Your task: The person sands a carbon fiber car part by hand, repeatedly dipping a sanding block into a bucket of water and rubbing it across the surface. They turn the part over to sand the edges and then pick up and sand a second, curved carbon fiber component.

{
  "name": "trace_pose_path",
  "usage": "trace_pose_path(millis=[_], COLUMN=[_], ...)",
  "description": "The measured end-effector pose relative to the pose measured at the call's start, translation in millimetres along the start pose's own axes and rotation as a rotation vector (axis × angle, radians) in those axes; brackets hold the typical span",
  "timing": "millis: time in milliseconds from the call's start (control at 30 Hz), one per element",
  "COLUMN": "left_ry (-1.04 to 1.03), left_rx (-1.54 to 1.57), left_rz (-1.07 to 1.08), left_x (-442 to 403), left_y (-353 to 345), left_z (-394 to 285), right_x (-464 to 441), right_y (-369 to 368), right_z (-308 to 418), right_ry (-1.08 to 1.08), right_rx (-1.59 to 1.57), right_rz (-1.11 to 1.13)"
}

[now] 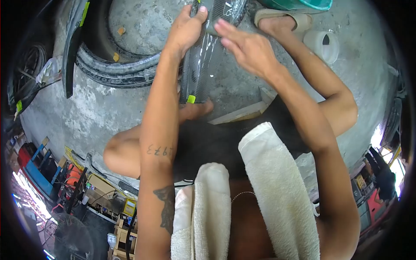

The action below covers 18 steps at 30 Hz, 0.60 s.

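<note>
The long panel point(197, 71) has a smooth, glossy, dark woven-patterned surface (plastic or carbon fibre, I can't tell which). The floor point(93, 106) is rough, mottled concrete; at its far edge the tub point(299, 4) is shiny plastic. The towel point(277, 186) is matt, nubbly cloth.

One camera is sitting on the person's head and facing forward and steeply down, toward the concrete floor point(86, 106). Its very wide lens is bending the surroundings into a rounded field, with darkness filling the corners. The pale towel point(279, 190) on the person's chest is looming near, running along the bottom edge, while the long dark piece point(200, 65) is appearing farther off, reaching the top edge. The lens is also taking in the fan point(69, 238) at lower left.
</note>
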<state>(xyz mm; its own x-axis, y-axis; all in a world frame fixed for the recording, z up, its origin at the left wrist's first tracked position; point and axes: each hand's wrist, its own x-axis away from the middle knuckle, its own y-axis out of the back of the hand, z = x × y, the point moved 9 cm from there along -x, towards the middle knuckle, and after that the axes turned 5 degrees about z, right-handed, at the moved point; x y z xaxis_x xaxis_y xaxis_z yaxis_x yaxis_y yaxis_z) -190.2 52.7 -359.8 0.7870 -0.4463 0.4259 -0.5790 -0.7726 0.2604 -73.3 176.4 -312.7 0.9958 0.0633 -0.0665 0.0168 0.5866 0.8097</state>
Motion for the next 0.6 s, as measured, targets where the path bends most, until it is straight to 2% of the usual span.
trace_pose_path(millis=[67, 133, 200, 233, 267, 333, 400, 467, 500, 533, 567, 600], left_ry=[0.05, 0.079, 0.063, 0.059, 0.043, 0.022, 0.042, -0.049, 0.113, 0.11, 0.047, -0.021], left_rx=[0.195, 0.186, 0.105, -0.026, -0.024, -0.057, -0.002, 0.212, 0.2, 0.198, 0.123, 0.048], left_rz=[0.108, 0.131, 0.103, -0.015, -0.023, 0.044, 0.062, 0.093, 0.153, 0.152, 0.119, 0.088], left_x=[-2.7, 2.9, 6.5, -1.3, -4.6, -0.3, 0.5, 1.7, 8.5, 6.6, -0.6, -7.4], left_y=[-9.6, -11.6, -6.7, 2.5, 5.8, 0.2, -6.6, -9.6, -12.4, -10.6, -6.1, -2.8], left_z=[10.2, 7.2, -0.3, 9.7, 6.5, 2.2, 1.4, -8.3, 0.0, 5.1, 9.0, 9.5], right_x=[-23.5, -42.7, -28.2, -13.3, -5.3, -12.5, -37.9, -46.6, -40.1, -34.8, -21.7, -19.2], right_y=[-2.3, -1.4, -6.2, -8.8, -4.7, 2.2, 1.3, -7.3, -7.4, -4.9, -9.9, -3.3], right_z=[-21.8, -41.5, -36.4, -22.1, -7.6, -4.7, -31.0, -48.4, -42.3, -37.2, -25.6, -20.1], right_ry=[-0.021, -0.092, -0.053, 0.04, 0.135, 0.108, -0.029, -0.043, -0.045, -0.043, 0.074, 0.082], right_rx=[-0.032, 0.034, 0.003, -0.009, -0.017, -0.041, 0.015, 0.011, -0.042, -0.088, -0.07, -0.06], right_rz=[0.025, 0.01, 0.011, -0.01, -0.035, 0.018, 0.086, 0.057, 0.029, -0.003, -0.043, -0.055])
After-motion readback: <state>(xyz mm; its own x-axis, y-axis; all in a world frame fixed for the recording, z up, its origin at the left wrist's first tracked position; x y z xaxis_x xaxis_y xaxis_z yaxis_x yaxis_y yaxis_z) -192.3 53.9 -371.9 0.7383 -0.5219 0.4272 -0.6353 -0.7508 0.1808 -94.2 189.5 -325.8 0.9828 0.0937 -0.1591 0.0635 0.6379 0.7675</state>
